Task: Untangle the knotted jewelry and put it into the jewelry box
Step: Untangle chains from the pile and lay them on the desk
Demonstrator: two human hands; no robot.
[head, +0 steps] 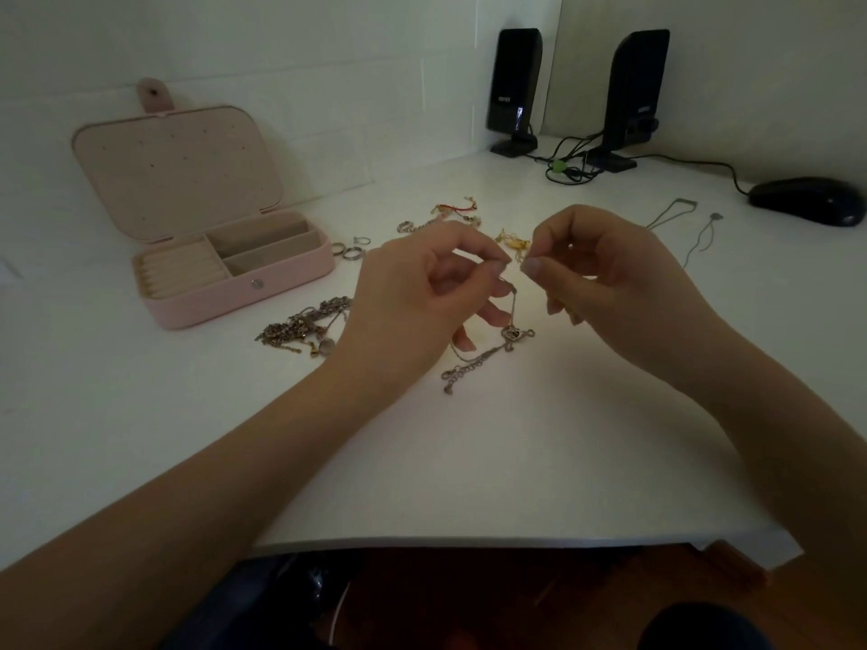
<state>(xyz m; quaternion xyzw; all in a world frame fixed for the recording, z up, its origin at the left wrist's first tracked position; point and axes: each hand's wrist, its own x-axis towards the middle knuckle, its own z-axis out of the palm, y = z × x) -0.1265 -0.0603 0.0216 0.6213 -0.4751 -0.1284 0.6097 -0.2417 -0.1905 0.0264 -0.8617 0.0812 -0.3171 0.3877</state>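
Nearest me, toward the front edge of the desk (516, 485), the tail of the silver chain (474, 363) lies slack with its clasp end pointing at me, and its heart pendant (512, 333) rests just under my hands. My left hand (422, 293) pinches the chain between thumb and forefinger, other fingers curled loose below; my right hand (605, 279) pinches the same strand close by, fingertips of the two hands nearly meeting above mid-desk. Step in hand looks like teasing the knot apart. To do it well I should keep both pinches light, work the loop open sideways rather than yank it tight, and let the pendant's weight stay on the desk so it doesn't drag the knot shut. The strand is too thin to see exactly where the knot sits. To my left a tangled pile of chains (305, 328) waits, untouched. Farther back are a few rings (349, 251), a gold piece (513, 241) and a red-corded bracelet (457, 211). Two thin necklaces (703, 227) lie toward the right edge. The pink jewelry box (234, 283) stands open at the far left, compartments apparently bare, so nothing looks stored yet. Speakers (516, 86) and a mouse (807, 199) sit in the far right corner.
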